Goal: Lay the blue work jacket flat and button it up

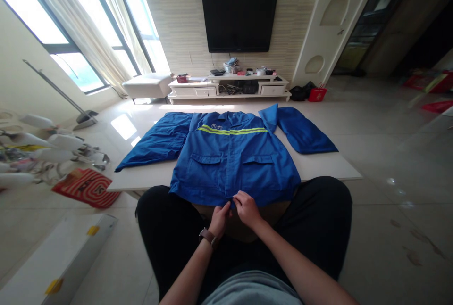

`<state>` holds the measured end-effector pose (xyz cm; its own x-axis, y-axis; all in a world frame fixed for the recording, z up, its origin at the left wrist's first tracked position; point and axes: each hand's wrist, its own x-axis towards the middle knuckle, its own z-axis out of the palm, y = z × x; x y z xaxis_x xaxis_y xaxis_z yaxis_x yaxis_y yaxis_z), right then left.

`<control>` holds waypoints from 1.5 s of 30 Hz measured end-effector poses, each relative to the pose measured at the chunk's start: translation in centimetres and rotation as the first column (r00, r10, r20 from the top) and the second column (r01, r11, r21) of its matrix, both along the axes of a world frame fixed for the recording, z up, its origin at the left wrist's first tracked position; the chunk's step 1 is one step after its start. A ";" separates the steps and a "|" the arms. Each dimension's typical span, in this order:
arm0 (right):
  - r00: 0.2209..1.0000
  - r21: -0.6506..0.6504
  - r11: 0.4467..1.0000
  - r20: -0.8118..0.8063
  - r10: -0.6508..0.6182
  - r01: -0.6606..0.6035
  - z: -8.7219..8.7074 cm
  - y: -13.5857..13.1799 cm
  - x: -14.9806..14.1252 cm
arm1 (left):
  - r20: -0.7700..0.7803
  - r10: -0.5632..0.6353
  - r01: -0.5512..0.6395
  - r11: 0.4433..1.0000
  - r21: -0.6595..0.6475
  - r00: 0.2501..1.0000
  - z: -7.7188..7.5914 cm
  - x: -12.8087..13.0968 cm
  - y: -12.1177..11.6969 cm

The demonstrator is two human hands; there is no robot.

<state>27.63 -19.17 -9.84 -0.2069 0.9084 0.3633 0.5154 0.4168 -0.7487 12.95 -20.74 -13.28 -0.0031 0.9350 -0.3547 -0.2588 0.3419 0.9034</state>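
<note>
A blue work jacket (pixel 208 173) with a yellow-green stripe across its chest lies front side up on a white table, its hem toward me. Its left-hand sleeve is spread out to the side; the right-hand one is folded. At the middle of the hem, where the front edges meet, my left hand (pixel 220 218) pinches the fabric. My right hand (pixel 247 208) grips the hem just beside it, fingers closed and nearly touching the left. Exactly what sits between the fingertips is too small to make out.
The white table (pixel 322 166) reaches almost to my knees. On the left are a red striped bag (pixel 87 188), a fallen-looking lamp cluster (pixel 53 149) and a white box (pixel 63 258). A TV stand (pixel 198 89) and a stool (pixel 148 86) stand at the back.
</note>
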 end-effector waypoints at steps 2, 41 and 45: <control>1.000 -0.005 1.000 -0.005 0.001 -0.001 0.1 0.0 0.0 | -0.020 -0.014 0.014 1.000 0.008 1.000 0.3 0.0 -0.1; 0.969 0.075 0.978 0.169 0.182 -0.197 7.0 1.1 1.0 | -0.194 0.052 -0.060 0.998 -0.035 0.980 0.0 -0.7 0.2; 0.989 0.031 0.992 -0.078 0.124 -0.122 9.9 6.3 1.2 | -0.198 0.053 -0.072 0.993 -0.090 0.979 -0.5 -0.9 -0.1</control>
<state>28.80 -12.84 0.08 -0.2862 0.8679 0.4061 0.3984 0.4932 -0.7733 12.04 -20.82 -13.75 -0.1388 0.8922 -0.4298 -0.1049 0.4184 0.9022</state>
